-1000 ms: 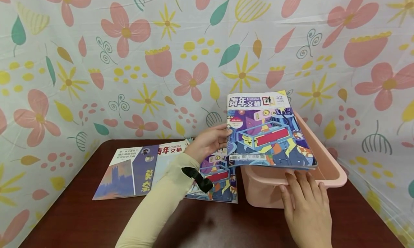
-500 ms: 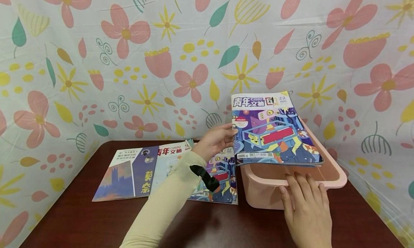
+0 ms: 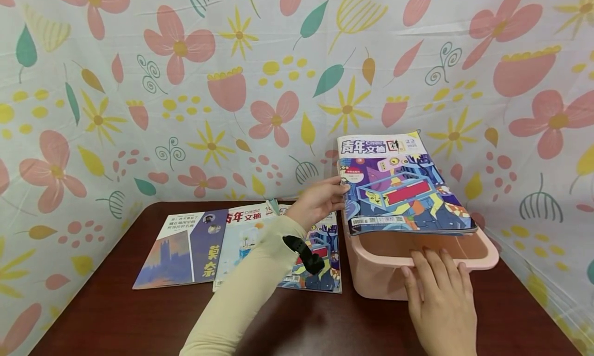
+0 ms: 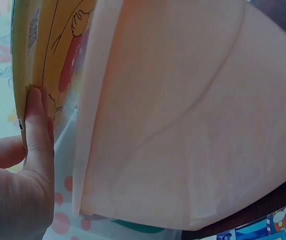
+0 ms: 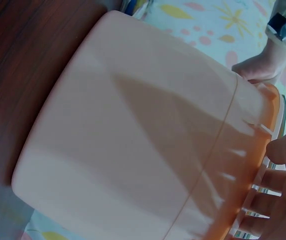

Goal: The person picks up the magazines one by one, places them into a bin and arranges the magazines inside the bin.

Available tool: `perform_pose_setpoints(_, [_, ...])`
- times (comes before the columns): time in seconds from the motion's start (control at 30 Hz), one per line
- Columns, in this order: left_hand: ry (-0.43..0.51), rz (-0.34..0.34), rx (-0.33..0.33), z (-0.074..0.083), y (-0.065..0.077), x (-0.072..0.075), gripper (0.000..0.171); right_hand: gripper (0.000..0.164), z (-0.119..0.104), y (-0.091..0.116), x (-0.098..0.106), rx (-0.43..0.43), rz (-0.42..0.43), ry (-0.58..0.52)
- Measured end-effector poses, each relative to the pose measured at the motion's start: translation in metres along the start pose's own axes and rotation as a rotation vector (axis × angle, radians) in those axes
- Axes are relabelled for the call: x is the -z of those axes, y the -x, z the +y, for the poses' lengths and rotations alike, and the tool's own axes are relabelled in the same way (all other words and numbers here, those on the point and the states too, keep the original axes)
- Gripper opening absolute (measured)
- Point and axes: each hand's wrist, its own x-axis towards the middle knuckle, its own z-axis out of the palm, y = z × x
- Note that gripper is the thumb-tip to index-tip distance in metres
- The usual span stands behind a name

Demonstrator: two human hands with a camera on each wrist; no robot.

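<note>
My left hand pinches the left edge of a magazine with a purple and blue illustrated cover. It is held tilted, cover facing me, above the pink plastic bin. In the left wrist view, the thumb lies against the magazine's yellow back, beside the bin's wall. My right hand grips the bin's front rim, its fingers hooked over the edge. From the right wrist, the thumb and fingers show along that rim. The magazine covers the back of the bin's opening.
Several magazines lie in an overlapping row on the dark red table: a purple and white one, a pale blue one, and one with a matching illustrated cover. A flower-patterned cloth hangs behind and around the table.
My left hand has moved right with the magazine, bringing it further over the bin and uncovering more of the pale blue magazine. The right hand and bin have stayed in place.
</note>
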Motion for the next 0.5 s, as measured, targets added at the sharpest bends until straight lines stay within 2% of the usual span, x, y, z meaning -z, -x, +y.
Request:
perform_pose_setpoints(0.17, [0.002,0.008,0.010,-0.002,-0.003,-0.007,0.046,0.043,-0.001,0.000,0.000,-0.004,-0.007,0.002])
perform_pose_setpoints(0.33, [0.008,0.037,0.015,-0.004,-0.004,-0.013,0.043,0.047,-0.001,-0.001,0.000,-0.007,-0.011,0.006])
perform_pose_setpoints(0.5, [-0.021,0.048,0.013,-0.007,-0.006,-0.017,0.036,0.042,-0.001,-0.001,0.000,-0.019,-0.028,0.017])
